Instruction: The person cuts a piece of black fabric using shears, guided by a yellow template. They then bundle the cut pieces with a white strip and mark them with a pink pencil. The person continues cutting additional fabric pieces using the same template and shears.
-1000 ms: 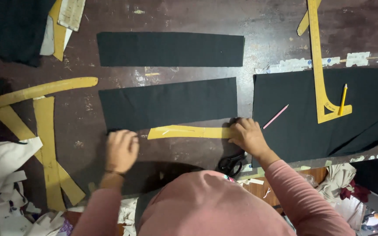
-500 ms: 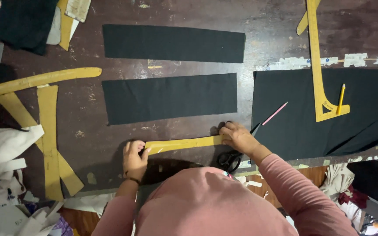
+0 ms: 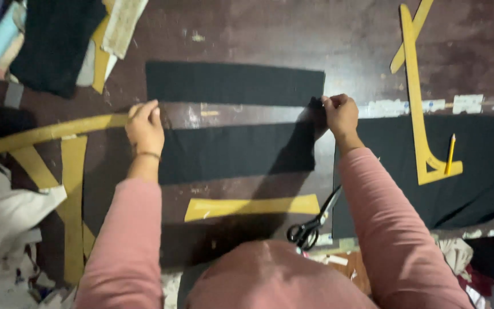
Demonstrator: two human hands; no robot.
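Two black fabric strips lie side by side on the dark worn table: a far one (image 3: 232,83) and a nearer one (image 3: 235,151). My left hand (image 3: 145,125) is closed at the nearer strip's upper left corner. My right hand (image 3: 340,113) pinches black cloth at the strips' right ends; shadow hides which strip it grips. A yellow paper pattern strip (image 3: 253,207) lies free on the table, closer to me than the strips. Black-handled scissors (image 3: 313,224) rest beside its right end, under my right forearm.
A large black cloth (image 3: 481,177) covers the right side, with a yellow L-shaped ruler (image 3: 417,114) and a yellow pencil (image 3: 450,154) on it. A curved yellow ruler (image 3: 47,133) and yellow pattern pieces (image 3: 72,194) lie left. Folded fabrics (image 3: 52,40) are piled at top left, white cloth (image 3: 1,212) at left.
Both hands left the yellow pattern strip and moved away from me to the ends of the black strips. The pattern strip now lies alone near the table's front edge.
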